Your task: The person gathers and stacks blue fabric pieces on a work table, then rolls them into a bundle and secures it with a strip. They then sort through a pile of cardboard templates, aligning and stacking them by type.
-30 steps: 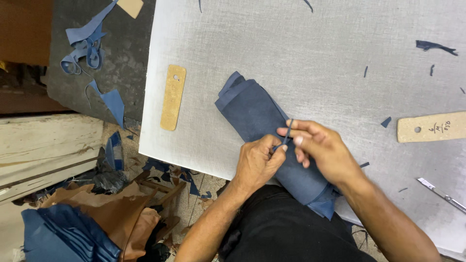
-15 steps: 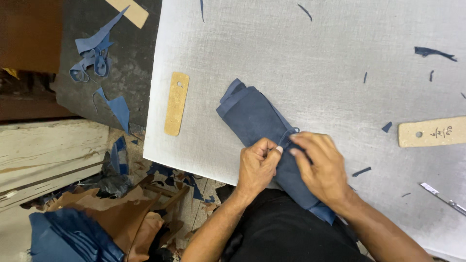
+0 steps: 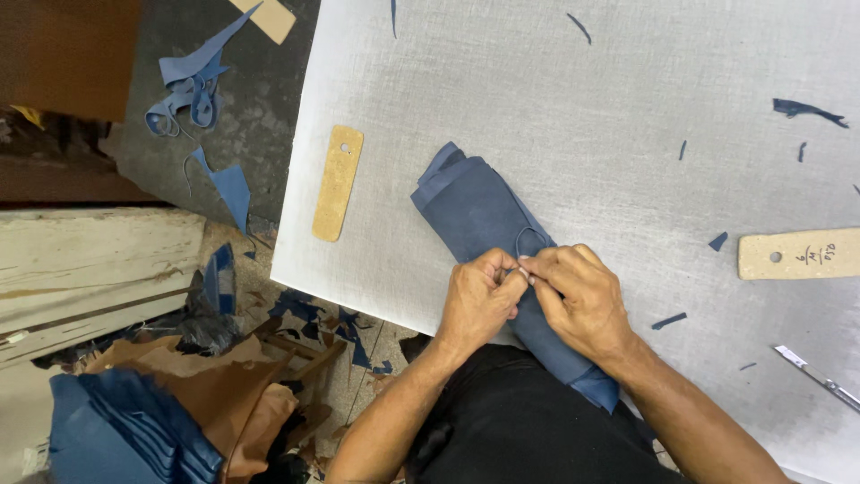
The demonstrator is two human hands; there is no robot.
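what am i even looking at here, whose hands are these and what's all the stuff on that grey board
This is a view from a camera worn on a person's head, looking down at their own two bare hands. The left hand and right hand meet over a rolled bundle of blue material, pinching a thin blue cord that loops on top of it. The bundle lies on a grey work board. Also on the board: two tan flat templates, one to the left and one at the right edge, small blue offcuts, and a metal blade. More blue scraps lie on the floor.
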